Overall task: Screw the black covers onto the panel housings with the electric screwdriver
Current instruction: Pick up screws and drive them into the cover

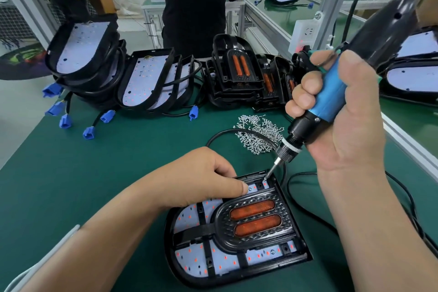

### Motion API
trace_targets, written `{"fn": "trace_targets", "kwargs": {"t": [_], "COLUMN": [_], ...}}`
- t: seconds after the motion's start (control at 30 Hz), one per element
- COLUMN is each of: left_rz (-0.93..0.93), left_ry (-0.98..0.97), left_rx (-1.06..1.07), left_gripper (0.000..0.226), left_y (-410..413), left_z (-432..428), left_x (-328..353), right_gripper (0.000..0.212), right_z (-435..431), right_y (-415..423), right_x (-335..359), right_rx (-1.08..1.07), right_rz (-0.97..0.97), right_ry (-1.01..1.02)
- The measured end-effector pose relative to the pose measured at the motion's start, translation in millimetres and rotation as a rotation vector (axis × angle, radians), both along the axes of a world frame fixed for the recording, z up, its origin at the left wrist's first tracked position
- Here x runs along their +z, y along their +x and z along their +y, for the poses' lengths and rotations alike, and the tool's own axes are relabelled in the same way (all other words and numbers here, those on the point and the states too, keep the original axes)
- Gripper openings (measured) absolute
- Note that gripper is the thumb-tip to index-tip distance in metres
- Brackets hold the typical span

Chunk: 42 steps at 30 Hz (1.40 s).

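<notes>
A black panel housing point(176, 265) lies on the green mat in front of me, its white LED board showing. A black cover point(253, 220) with two orange lenses sits on it. My right hand point(341, 111) grips the blue and black electric screwdriver point(331, 95), tilted, with its bit tip down at a screw hole in the housing's far corner. My left hand point(208, 178) rests on the housing's far edge and pinches a small silver screw point(250, 188) between thumb and fingers. A pile of loose screws point(258, 133) lies just behind.
Open housings with blue connectors point(151, 80) are stacked at the back left, spare black covers point(237, 71) at the back centre. A black cable point(308, 206) loops across the mat. A person in black stands beyond the table. An aluminium rail and a socket point(305, 33) border the right.
</notes>
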<state>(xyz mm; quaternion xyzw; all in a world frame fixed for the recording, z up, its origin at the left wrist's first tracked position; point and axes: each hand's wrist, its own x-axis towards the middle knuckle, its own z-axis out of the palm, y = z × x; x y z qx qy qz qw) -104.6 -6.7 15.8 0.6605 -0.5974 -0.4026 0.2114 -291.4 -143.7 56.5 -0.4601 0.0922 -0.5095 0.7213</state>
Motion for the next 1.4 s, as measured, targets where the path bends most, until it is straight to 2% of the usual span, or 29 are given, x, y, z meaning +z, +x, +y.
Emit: {"fn": "trace_targets", "kwargs": {"t": [0.47,1.23,1.4], "left_rz": [-0.021,-0.026,-0.028], "left_ry": [-0.01,-0.016,-0.014], "left_rx": [-0.004,-0.006,-0.002], "left_gripper": [0.047,0.048,0.049], "left_y": [-2.4,-3.7,-4.4], "left_z": [0.2,-0.2,0.4], "left_x": [2.4,2.9,2.4], "right_gripper": [0.024,0.024,0.03], "right_z": [7.7,10.1,11.6], "right_y": [1.4,2.8,2.7], "right_x": [2.9,0.3,0.5], "right_rx": [-0.043,0.001,0.057], "right_rz": [0.022,0.023,0.003], "right_ry": [-0.018,-0.042,-0.087]}}
